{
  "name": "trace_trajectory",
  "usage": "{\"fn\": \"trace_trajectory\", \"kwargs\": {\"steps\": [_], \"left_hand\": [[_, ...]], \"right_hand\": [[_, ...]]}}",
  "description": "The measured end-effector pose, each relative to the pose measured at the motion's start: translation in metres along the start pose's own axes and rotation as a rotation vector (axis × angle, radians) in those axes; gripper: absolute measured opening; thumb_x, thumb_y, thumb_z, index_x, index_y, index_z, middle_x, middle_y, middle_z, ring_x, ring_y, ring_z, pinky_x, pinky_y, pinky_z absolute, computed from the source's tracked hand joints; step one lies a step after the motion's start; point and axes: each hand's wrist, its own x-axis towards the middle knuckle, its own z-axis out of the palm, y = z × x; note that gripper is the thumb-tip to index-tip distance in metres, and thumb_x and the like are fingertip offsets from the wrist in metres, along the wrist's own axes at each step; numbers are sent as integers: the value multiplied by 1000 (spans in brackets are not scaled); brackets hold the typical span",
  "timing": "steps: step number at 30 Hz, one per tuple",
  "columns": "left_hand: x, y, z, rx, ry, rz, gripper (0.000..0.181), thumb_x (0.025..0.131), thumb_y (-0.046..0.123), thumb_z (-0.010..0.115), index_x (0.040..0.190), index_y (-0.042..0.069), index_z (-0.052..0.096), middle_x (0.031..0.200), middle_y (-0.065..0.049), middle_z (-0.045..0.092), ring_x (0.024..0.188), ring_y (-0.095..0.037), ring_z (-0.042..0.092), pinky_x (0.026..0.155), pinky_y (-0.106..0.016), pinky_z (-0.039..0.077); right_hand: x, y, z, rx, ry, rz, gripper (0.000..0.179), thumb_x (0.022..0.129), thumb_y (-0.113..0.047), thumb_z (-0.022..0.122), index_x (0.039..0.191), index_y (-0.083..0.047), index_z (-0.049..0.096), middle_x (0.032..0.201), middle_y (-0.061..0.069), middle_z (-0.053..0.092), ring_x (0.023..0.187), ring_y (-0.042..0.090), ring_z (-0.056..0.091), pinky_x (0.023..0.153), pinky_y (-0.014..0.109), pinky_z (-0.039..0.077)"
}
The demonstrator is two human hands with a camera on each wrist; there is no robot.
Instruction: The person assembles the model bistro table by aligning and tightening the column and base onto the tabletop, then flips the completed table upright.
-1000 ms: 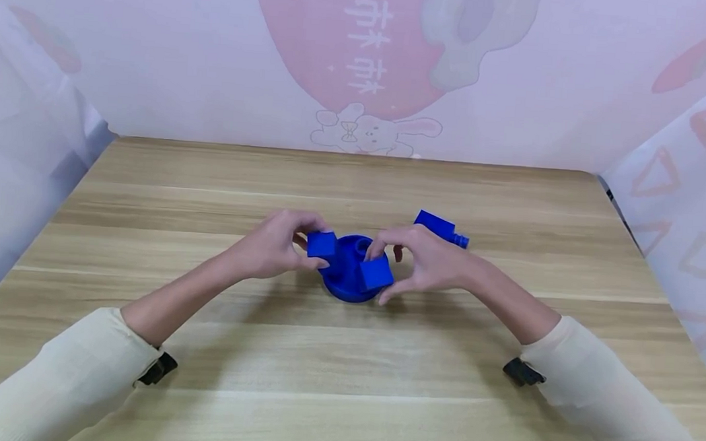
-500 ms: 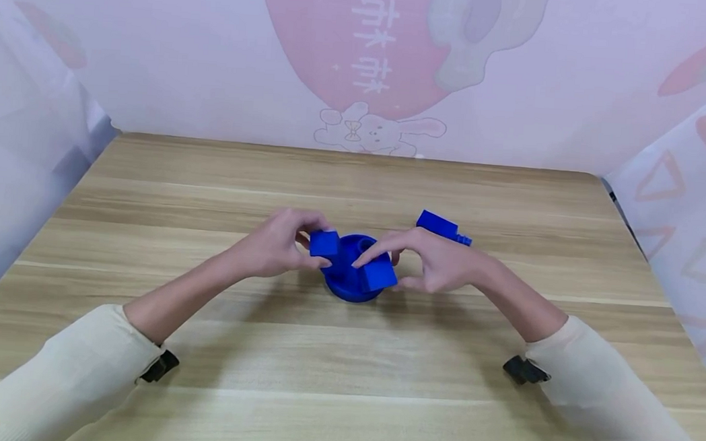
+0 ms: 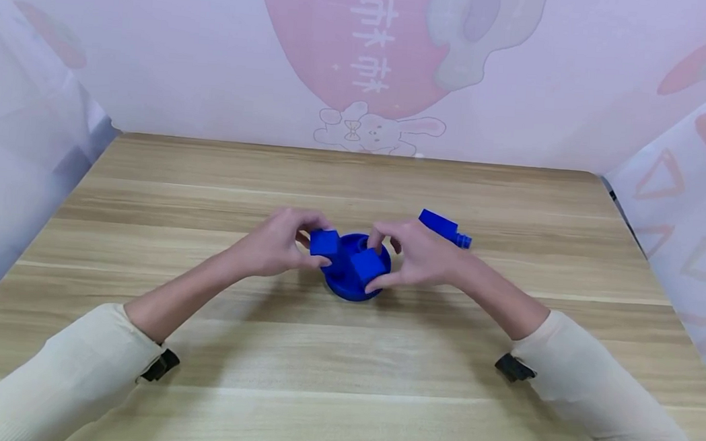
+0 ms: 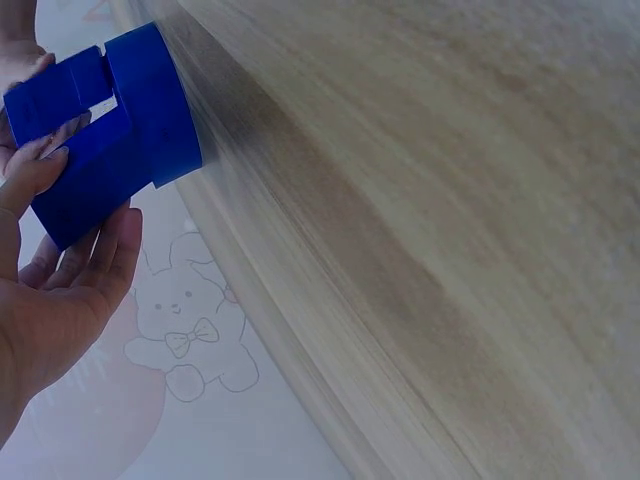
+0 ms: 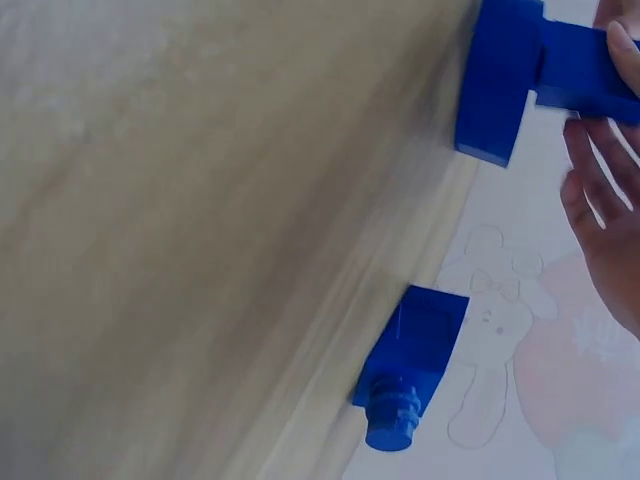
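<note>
A round blue base (image 3: 348, 292) with a raised rim and a socket stands on the table; its curved side (image 4: 160, 110) shows in the left wrist view. My left hand (image 3: 275, 244) grips a blue rectangular block (image 3: 324, 243) upright on the base's left side. On the right side, a second blue block (image 3: 367, 266) is pinched between the thumb and fingers of my right hand (image 3: 420, 253). A small gap shows between part of this block and the base in the left wrist view. A third blue block (image 3: 438, 224) with a threaded stub lies behind my right hand.
The wood-grain table (image 3: 344, 361) extends around the base. A pale printed curtain (image 3: 187, 62) hangs behind its far edge, and similar sheets hang at both sides. In the right wrist view the loose block's threaded stub (image 5: 391, 415) points toward the camera.
My right hand's fingers stretched over the second block, then drew back to pinch it. That block has turned and shifted slightly left. My left hand holds its block in the same place.
</note>
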Motion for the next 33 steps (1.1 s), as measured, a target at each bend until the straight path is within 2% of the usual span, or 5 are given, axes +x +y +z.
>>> {"fn": "trace_trajectory", "kwargs": {"steps": [4,9,22,28,33], "left_hand": [[0,1,-1,8,-2,-8,32,80,0,86,107,-5,70,100,-13,73,94,-25,69,87,-42,62],[0,1,0,0,2,-11,32,80,-1,86,106,-5,70,100,-13,73,94,-26,69,87,-42,62],[0,1,0,2,-1,-9,31,80,0,86,106,-5,70,101,-13,73,94,-25,69,88,-41,62],[0,0,0,2,0,-13,31,81,1,86,107,-5,70,100,-12,73,94,-25,68,87,-42,62],[0,1,0,-2,-4,-14,32,81,1,86,107,-5,70,100,-13,73,94,-25,68,87,-42,62]], "right_hand": [[3,-2,5,-78,39,61,53,72,-37,96,89,-11,53,75,-1,55,67,17,49,59,27,38],[4,0,8,-47,27,62,56,71,-37,97,104,-8,62,82,-4,61,74,19,57,63,29,46],[1,7,-5,300,-154,15,52,92,-11,79,140,-1,62,141,13,64,113,24,63,90,47,57],[3,12,-4,276,-77,72,52,83,-11,88,130,-2,68,122,8,72,99,25,63,75,38,56],[3,12,-1,153,12,107,40,75,-17,95,97,-6,63,85,5,66,79,33,60,64,32,45]]}}
